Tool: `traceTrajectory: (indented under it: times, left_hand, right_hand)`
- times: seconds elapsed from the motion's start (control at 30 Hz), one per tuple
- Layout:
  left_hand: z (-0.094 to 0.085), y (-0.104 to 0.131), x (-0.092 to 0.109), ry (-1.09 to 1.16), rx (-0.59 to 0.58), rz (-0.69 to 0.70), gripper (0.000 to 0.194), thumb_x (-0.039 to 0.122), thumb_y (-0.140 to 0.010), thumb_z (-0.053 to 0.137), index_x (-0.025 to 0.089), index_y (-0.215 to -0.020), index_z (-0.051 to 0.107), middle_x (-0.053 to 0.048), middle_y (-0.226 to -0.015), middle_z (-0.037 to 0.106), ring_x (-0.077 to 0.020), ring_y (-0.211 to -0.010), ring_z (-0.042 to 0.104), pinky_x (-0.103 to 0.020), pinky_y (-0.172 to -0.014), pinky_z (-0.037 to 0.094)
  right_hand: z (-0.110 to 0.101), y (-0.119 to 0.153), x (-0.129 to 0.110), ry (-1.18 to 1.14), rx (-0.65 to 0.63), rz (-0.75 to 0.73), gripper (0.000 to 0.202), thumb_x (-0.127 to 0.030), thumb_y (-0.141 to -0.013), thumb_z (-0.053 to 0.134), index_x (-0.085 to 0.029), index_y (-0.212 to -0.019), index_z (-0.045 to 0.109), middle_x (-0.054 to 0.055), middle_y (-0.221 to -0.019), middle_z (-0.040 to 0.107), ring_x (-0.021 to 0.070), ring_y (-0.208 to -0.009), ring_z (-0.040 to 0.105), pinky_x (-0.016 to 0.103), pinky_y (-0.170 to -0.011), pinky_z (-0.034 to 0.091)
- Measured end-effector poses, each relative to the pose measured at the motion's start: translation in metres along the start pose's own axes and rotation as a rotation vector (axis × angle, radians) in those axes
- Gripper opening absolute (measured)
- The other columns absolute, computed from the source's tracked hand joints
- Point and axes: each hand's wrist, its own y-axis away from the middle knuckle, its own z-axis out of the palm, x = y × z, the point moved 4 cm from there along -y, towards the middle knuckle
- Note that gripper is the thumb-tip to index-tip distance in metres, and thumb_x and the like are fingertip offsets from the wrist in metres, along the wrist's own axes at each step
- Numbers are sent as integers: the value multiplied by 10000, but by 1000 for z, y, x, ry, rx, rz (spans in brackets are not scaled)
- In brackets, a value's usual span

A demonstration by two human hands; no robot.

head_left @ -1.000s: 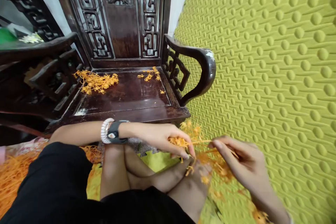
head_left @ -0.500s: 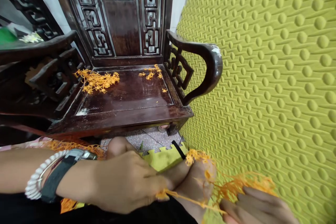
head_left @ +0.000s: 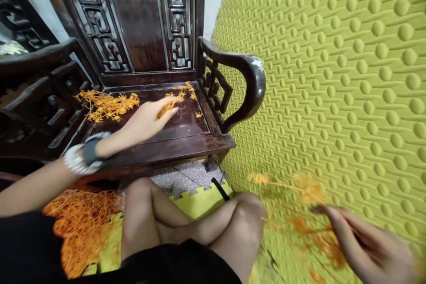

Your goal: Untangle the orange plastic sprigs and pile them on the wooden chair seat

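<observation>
Over the seat of a dark carved wooden chair [head_left: 159, 135] reaches my left hand [head_left: 149, 117], its fingers curled round a small piece of orange stringy material [head_left: 166, 108]. Beside it on the seat lie an orange tangled bunch [head_left: 111, 105] to the left and smaller orange bits [head_left: 189, 90] near the back right. My right hand [head_left: 369, 244], at the lower right, pinches dangling orange strands [head_left: 324, 244], which are blurred by motion.
A large pile of orange strands [head_left: 83, 226] lies at the lower left, beside my crossed legs [head_left: 233, 226]. A yellow-green bumpy mat [head_left: 326, 97] fills the right side. The chair's curved armrest [head_left: 254, 80] juts out near it.
My left hand has moved from above my legs up to the chair seat, and it now holds a separate orange piece. My right hand has shifted slightly right with its strands. The view has turned slightly.
</observation>
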Motion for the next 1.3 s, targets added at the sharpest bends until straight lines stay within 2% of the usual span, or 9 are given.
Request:
traceTrajectory:
  times: [0.17,0.27,0.4,0.5,0.63,0.83,1.0,1.13,1.3]
  left_hand:
    - [78,-101,-21,-196,-137,-129,759,314,-805,674,256,-1488,348,-164,-1559,221,-476,-1396,239,-630,-1065,305]
    - [94,-110,-4,-208,57,-43,596,331,-915,498,254,-1486,348,-96,-1620,38,-483,-1442,-1,-720,-1093,105]
    - [93,-98,17,-249,209,126,622,318,-961,371,49,-1503,225,-188,-1605,-32,-381,-1474,25,-555,-1179,115]
    - [100,-107,-4,-306,47,7,640,285,-964,360,-10,-1497,163,-256,-1581,78,-354,-1449,204,-476,-1160,243]
    - [114,-120,-52,-337,-173,-210,626,257,-972,344,31,-1515,131,-270,-1303,553,-354,-1219,538,-510,-995,431]
    - [113,-118,-62,-367,-185,-94,459,348,-949,435,119,-1337,524,-184,-1585,169,-370,-1382,332,-469,-1080,359]
    - [106,-123,-60,-355,-161,-74,677,97,-894,413,36,-1511,144,-260,-1258,575,-304,-1093,614,-411,-956,440]
    - [105,-130,-69,-355,-112,-157,465,17,-864,368,43,-1303,518,-227,-1158,633,-301,-1124,582,-412,-970,413]
    - [109,-131,-71,-310,-40,-240,304,271,-952,457,58,-1020,663,-191,-1054,662,-300,-1057,581,-448,-942,419]
  right_hand:
    - [34,-16,-26,-168,-80,60,263,-329,-902,553,-197,-714,681,12,-558,643,109,-373,500,218,-379,390]
    - [44,-23,-38,-207,-115,-16,288,-315,-910,546,-175,-687,663,3,-511,606,90,-359,465,204,-373,357]
    - [51,-30,-47,-219,-162,-91,312,-300,-918,537,-166,-663,659,0,-498,597,79,-351,446,202,-372,340]
    - [53,-31,-52,-250,-146,-106,287,-280,-915,543,-171,-679,662,-10,-488,588,72,-337,427,203,-362,322]
    - [53,-25,-56,-289,-133,-112,225,-230,-895,564,-175,-699,659,-2,-527,619,91,-398,530,193,-413,392]
    - [56,-24,-56,-277,-146,-105,234,-235,-891,570,-178,-678,648,-20,-482,570,84,-376,499,191,-397,372]
    - [64,-27,-65,-281,-170,-125,260,-239,-905,555,-174,-664,629,-19,-500,566,66,-359,425,203,-381,318]
    - [67,-22,-72,-314,-202,-104,293,-301,-912,556,-175,-656,623,-13,-495,528,84,-399,441,218,-420,346]
    - [75,-15,-77,-582,-165,123,418,-414,-947,494,-202,-591,441,-38,-503,362,93,-446,343,235,-437,306]
